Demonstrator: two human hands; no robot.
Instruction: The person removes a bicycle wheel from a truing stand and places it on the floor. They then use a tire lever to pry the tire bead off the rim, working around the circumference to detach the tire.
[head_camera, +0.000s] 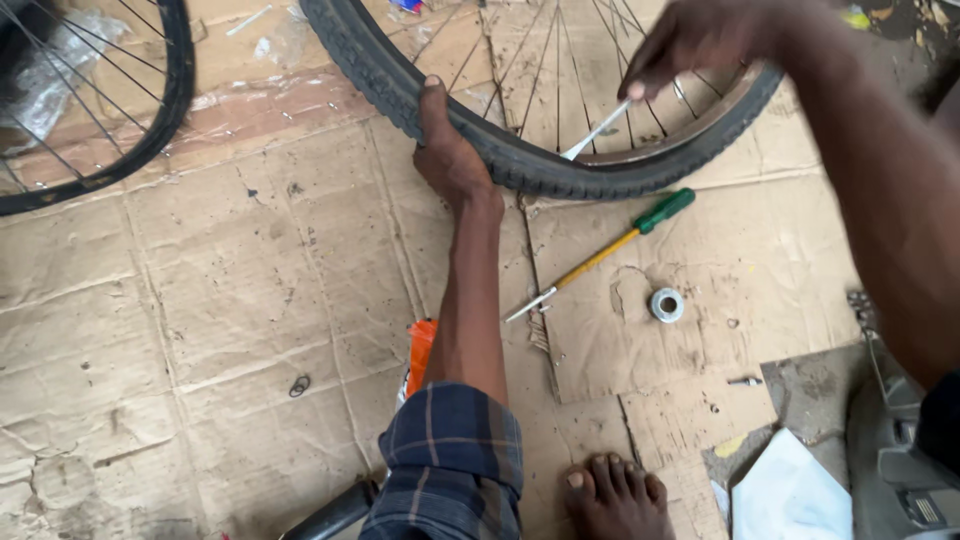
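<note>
Flattened, dirty cardboard (230, 300) covers the floor, creased and torn, with a bare patch of ground at the lower right. A bicycle wheel (540, 165) lies flat at the top middle of the cardboard, its black tyre curving towards the person and its spokes fanning up out of view. The left hand (447, 150) clamps over the near edge of the tyre, thumb up on the tread and fingers tucked under, its forearm running straight down to a rolled checked sleeve (452, 460). The right hand (695, 38) comes in from the upper right and pinches a slim pale tyre lever (597, 130) between the fingertips; the lever slants down-left, its lower tip wedged where tyre meets rim. Just below the wheel a screwdriver (600, 255) with a green handle lies loose, long axis diagonal, handle to the upper right and blade tip to the lower left, near the forearm. A small metal ring (667, 304) sits right of it. A second wheel (120, 110) occupies the top left corner. An orange packet (421, 352) peeks out beside the forearm, and a bare foot (615, 498) rests at the bottom edge near a white cloth (790, 495).
</note>
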